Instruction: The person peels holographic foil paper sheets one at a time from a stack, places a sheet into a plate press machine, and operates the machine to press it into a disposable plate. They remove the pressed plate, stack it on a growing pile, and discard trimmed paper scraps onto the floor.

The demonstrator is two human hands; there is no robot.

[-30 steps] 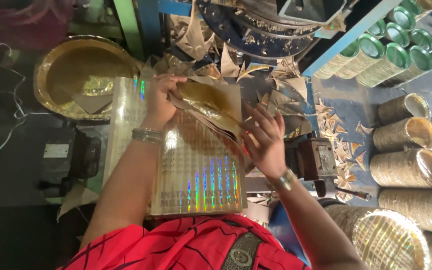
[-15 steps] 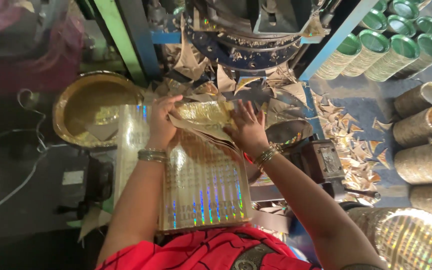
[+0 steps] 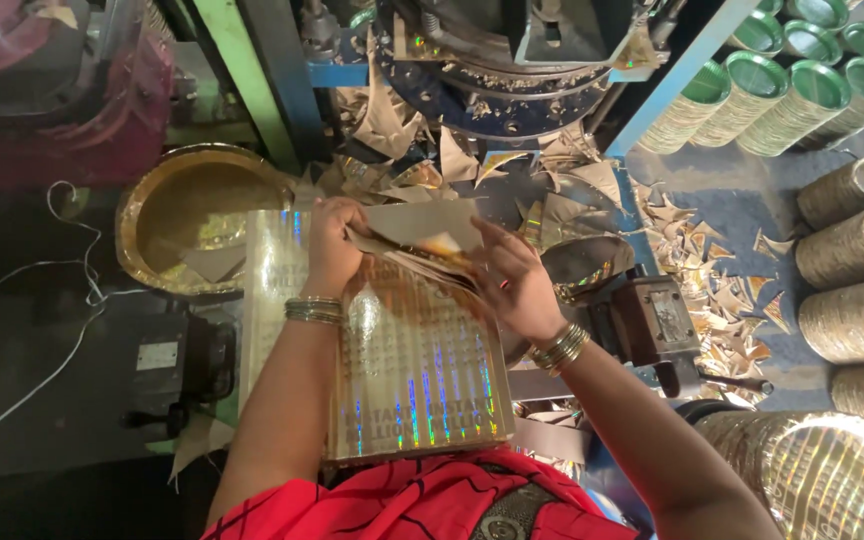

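Gold-foil tray (image 3: 167, 215) left of left hand (image 3: 330, 245); left hand pinching near edge of brown card sheets (image 3: 422, 235), right hand (image 3: 512, 285) fingers spread under them, above holographic sheet stack (image 3: 412, 380). Step judged: separating sheets; next needs one sheet peeled free. Green plate stacks (image 3: 802, 90) far right.

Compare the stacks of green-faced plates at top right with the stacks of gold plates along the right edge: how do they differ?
The green-faced plate stacks show flat green faces with pale rims; the gold plate stacks show shiny metallic gold faces and sides. The green-faced plate stacks lie higher in the picture, beside the blue machine frame; the gold plate stacks sit lower, by the scattered gold offcuts. Both are round plates in stacks lying on their sides on the floor.
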